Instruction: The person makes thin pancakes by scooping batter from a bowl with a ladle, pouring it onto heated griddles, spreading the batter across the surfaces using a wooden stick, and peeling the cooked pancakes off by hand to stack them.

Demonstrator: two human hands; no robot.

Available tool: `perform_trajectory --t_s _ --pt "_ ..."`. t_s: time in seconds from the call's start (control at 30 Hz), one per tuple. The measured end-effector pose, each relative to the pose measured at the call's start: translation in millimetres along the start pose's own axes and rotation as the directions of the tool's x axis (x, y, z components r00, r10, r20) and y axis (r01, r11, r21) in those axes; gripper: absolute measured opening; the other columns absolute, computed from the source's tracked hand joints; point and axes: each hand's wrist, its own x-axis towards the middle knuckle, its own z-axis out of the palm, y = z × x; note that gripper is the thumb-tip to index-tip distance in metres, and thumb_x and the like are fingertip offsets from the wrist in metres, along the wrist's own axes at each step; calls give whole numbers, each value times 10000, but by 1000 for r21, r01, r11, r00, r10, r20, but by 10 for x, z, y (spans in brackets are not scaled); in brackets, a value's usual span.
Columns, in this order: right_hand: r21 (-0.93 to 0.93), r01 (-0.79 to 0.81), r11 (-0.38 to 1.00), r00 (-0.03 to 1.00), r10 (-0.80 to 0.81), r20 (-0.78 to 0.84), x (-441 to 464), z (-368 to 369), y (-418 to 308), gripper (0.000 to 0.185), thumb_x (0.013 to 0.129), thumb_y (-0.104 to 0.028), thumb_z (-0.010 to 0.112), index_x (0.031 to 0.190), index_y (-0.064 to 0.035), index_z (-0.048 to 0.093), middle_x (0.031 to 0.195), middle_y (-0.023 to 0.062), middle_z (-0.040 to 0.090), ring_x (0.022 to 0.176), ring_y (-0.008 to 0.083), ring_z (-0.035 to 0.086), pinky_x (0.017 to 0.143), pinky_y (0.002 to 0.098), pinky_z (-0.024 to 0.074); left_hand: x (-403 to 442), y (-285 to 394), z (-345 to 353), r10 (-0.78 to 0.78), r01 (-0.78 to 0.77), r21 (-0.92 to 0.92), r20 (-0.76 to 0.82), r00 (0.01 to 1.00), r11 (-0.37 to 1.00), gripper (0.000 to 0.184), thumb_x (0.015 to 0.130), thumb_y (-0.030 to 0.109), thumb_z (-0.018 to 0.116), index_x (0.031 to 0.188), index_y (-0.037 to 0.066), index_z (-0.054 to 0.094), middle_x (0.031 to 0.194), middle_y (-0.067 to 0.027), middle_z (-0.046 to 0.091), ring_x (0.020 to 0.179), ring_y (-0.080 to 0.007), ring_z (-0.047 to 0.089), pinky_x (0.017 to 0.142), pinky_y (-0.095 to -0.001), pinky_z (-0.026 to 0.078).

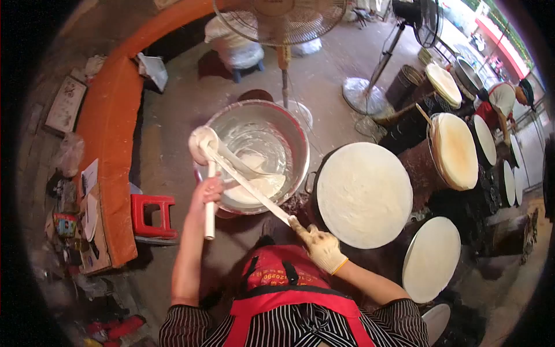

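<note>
My bare left hand [211, 192] is wrapped round the pale handle of a ladle [203, 143], whose batter-coated bowl is raised over the left rim of a big metal pot [302, 136]. White batter [263, 188] lies in the pot, and a thick strand hangs between the ladle and the pool. In a cream work glove, my right hand [321, 247] grips the near end of a long flat scraper [254, 192]. The scraper's far end meets the ladle bowl. Close to my right hand is a round griddle covered by a pale flatbread [365, 195].
More round griddles with flatbreads [455, 151] run along the right, where another person [502, 104] bends over. A large fan [280, 20] stands beyond the pot, and a second fan [417, 23] is farther right. At left are a red stool [153, 217] and an orange-covered counter [113, 156].
</note>
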Motion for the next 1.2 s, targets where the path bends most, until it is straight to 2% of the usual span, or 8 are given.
perform_trajectory --t_s 0.3,0.57,0.77,0.8,0.93,1.03,1.07,1.2 --pt "-214 -4 977 810 -122 -573 257 -871 -356 592 799 -60 570 1341 -288 501 786 73 542 606 260 583 481 423 458 -1602 1341 1575 230 -325 670 230 946 667 101 962 105 518 993 45 443 656 26 401 446 5 316 314 -138 237" --pt "-284 -226 932 919 107 -380 -167 326 -637 633 881 -110 486 1434 -386 351 990 102 561 683 229 626 591 375 556 -773 1626 574 -406 420 341 -115 907 841 112 955 59 457 867 3 417 641 4 418 417 -20 336 328 -146 333" --pt "-66 -429 901 820 357 -448 -2543 726 -898 661 773 -154 625 1405 -126 434 998 152 599 705 262 636 528 353 522 -1126 560 807 -549 566 491 -197 813 662 94 974 68 429 994 -24 427 616 32 374 405 -12 316 273 -148 285" --pt "25 -468 883 781 427 -455 -2893 783 -1128 718 701 -52 602 1392 -18 411 907 142 581 718 300 616 563 384 503 -1299 287 958 -574 581 542 -205 792 608 95 973 64 434 1009 -24 428 616 33 363 408 -11 310 270 -147 275" --pt "405 -653 640 426 752 -503 -3812 1310 -1859 635 797 -19 547 1406 10 371 1376 168 491 1128 335 585 887 361 493 -1644 -816 1555 -783 655 711 -244 572 257 126 954 28 456 1057 -36 424 638 23 338 433 -14 319 257 -145 262" --pt "455 -687 566 49 661 -749 -4295 1970 -2026 567 881 -58 540 1417 -24 357 1331 178 541 986 316 654 730 332 544 -2010 -1914 2030 -897 813 581 -343 277 29 169 967 51 430 1098 -55 416 679 12 344 449 -16 324 263 -137 284" --pt "608 -695 384 -111 778 -618 -4480 2079 -2080 503 914 -70 544 1390 -4 396 1055 163 666 742 265 662 607 331 529 -2133 -2336 2119 -916 806 588 -354 187 -63 174 968 53 422 1104 -56 412 682 10 341 454 -17 324 268 -139 299" --pt "880 -234 414 -270 841 -468 -5375 1712 -2176 520 992 -363 459 1341 22 441 683 67 612 486 124 534 474 276 447 -2785 -4226 2467 -924 707 623 -364 -118 -335 169 960 50 413 1101 -39 394 681 14 342 477 -14 338 296 -129 329"
